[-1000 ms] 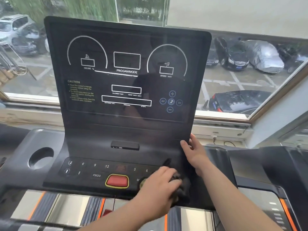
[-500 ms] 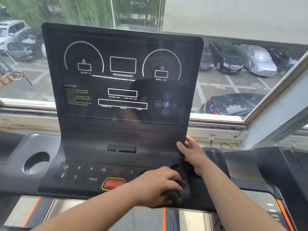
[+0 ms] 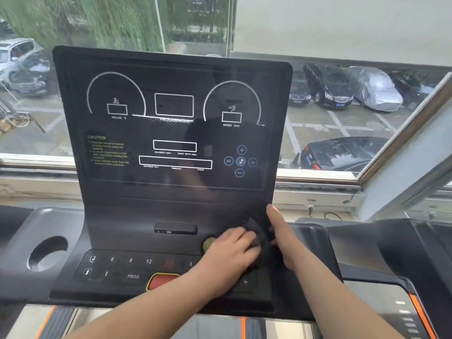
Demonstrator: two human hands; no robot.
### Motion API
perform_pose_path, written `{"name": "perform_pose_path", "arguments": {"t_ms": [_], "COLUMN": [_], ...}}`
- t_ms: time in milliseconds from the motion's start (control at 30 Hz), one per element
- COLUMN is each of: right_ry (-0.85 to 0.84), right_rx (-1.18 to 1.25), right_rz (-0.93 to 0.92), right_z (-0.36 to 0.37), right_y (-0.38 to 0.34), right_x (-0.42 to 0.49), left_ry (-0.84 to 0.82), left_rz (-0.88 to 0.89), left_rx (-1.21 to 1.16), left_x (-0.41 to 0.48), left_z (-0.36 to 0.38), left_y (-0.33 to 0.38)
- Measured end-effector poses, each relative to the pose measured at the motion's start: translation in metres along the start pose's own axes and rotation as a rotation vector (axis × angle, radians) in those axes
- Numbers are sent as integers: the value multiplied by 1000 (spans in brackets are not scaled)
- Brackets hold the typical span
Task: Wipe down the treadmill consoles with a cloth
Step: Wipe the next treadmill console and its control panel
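Observation:
A black treadmill console (image 3: 171, 133) stands upright in front of me, its dark screen printed with white dials and boxes. Below it lies a button panel with a red stop button (image 3: 162, 280). My left hand (image 3: 230, 255) presses a dark cloth (image 3: 258, 234) onto the panel's right side, fingers closed over it. My right hand (image 3: 281, 236) rests flat against the console's lower right edge, touching the cloth, its fingers extended. Most of the cloth is hidden under my left hand.
A round cup holder (image 3: 47, 253) sits in the grey tray left of the panel. A second treadmill's console (image 3: 403, 253) stands to the right. Behind is a window (image 3: 342, 106) over a car park. The belt deck with orange stripes (image 3: 242, 326) runs below.
My left hand has slid the cloth up from the panel's lower right edge toward the base of the screen. My right hand stays on the console's right edge. The camera has tilted down a little.

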State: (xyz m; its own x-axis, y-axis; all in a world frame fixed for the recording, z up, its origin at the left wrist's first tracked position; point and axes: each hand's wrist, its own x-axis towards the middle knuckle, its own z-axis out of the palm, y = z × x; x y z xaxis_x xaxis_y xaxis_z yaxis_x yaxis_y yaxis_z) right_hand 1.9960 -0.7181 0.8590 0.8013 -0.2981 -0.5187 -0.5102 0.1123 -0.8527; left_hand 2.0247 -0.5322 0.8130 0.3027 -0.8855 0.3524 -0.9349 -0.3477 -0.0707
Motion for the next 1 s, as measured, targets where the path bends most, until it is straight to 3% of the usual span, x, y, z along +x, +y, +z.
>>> {"name": "perform_pose_path", "arguments": {"t_ms": [133, 333, 500, 700, 833, 933, 1000], "right_ry": [28, 64, 96, -71, 74, 82, 97], "right_rx": [-9, -29, 64, 143, -14, -84, -116], "right_rz": [16, -16, 48, 163, 71, 60, 34], "right_z": [-6, -6, -9, -8, -3, -1, 1], "right_y": [7, 8, 11, 11, 0, 0, 6], "right_x": [11, 13, 15, 14, 4, 5, 8], "left_ry": [158, 298, 220, 20, -85, -152, -135], "left_rz": [96, 26, -19, -234, -159, -71, -104], "left_rx": [242, 192, 99, -268, -397, -368, -330], "left_x": [39, 93, 62, 15, -13, -35, -38], "left_z": [-3, -24, 11, 11, -10, -12, -12], "left_y": [-25, -46, -16, 26, 49, 52, 39]}}
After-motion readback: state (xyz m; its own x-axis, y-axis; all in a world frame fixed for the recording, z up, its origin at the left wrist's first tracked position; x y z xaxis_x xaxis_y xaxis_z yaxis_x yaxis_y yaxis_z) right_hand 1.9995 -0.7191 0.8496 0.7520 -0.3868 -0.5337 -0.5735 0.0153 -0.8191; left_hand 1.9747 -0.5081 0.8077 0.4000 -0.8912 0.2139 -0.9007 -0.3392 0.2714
